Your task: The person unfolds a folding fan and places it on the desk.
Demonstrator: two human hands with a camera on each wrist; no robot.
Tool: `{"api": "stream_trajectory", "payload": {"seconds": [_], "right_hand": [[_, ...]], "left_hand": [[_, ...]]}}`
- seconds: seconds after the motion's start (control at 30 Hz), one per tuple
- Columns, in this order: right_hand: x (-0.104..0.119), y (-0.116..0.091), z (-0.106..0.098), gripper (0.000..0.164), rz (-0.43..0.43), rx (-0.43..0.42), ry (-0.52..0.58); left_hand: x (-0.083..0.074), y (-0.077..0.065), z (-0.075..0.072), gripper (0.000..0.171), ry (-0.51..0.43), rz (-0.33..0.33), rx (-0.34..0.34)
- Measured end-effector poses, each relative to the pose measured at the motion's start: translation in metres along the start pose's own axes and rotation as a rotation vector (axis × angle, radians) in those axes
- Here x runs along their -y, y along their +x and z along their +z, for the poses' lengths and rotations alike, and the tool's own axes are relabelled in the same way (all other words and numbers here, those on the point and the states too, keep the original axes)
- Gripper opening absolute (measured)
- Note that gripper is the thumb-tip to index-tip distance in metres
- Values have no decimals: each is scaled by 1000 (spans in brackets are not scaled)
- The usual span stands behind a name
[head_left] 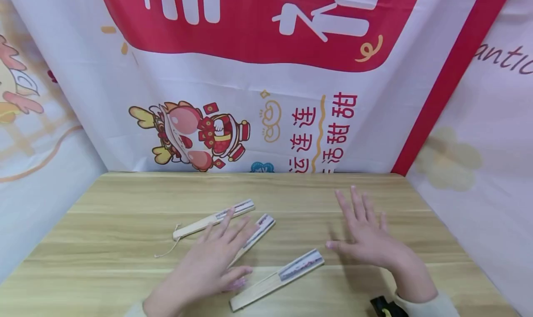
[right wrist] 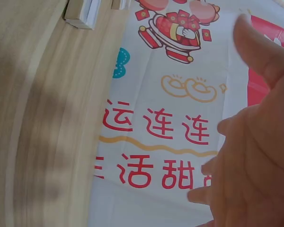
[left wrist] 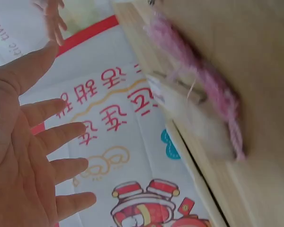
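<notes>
Three folded hand fans lie slantwise on the wooden table: a far fan (head_left: 195, 226) with a pale cord loop, a middle fan (head_left: 260, 229), and a near fan (head_left: 275, 280). My left hand (head_left: 204, 266), fingers spread, is over the middle fan and hides its lower part. Whether it touches that fan, I cannot tell. A pink tassel (left wrist: 199, 66) shows beside a blurred fan in the left wrist view. My right hand (head_left: 370, 240) is raised above the table to the right of the fans, fingers apart and holding nothing. A fan's end (right wrist: 83, 14) appears in the right wrist view.
The wooden table (head_left: 125, 201) ends at the back against a hanging white and red printed cloth (head_left: 258, 76). Printed cloths also flank both sides. A black strap (head_left: 387, 307) is at the right wrist.
</notes>
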State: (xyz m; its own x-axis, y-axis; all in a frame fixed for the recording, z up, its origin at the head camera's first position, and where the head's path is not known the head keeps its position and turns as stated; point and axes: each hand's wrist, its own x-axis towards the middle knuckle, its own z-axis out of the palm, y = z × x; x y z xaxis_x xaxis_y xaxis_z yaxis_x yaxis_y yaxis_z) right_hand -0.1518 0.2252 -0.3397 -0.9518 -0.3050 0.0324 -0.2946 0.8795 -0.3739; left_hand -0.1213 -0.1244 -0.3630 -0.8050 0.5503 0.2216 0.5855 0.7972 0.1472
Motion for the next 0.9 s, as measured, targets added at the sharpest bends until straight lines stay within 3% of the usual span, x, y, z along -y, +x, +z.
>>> {"api": "stream_trajectory", "payload": {"seconds": [0.13,0.33,0.63,0.77,0.9], "right_hand": [[-4,1,4,108,-25,49,5],[-4,6,14,91,-75,159,35],[2,14,25,69,-217,289,78],[8,15,35,68,-239,294,37],[16,14,44,66,-217,264,-9]], "left_hand": [[-6,3,6,73,-16,26,49],[-17,7,14,63,-6,81,118],[-24,8,20,51,-48,50,182],[-25,10,24,31,-70,48,220],[-26,11,27,27,-63,59,219]]}}
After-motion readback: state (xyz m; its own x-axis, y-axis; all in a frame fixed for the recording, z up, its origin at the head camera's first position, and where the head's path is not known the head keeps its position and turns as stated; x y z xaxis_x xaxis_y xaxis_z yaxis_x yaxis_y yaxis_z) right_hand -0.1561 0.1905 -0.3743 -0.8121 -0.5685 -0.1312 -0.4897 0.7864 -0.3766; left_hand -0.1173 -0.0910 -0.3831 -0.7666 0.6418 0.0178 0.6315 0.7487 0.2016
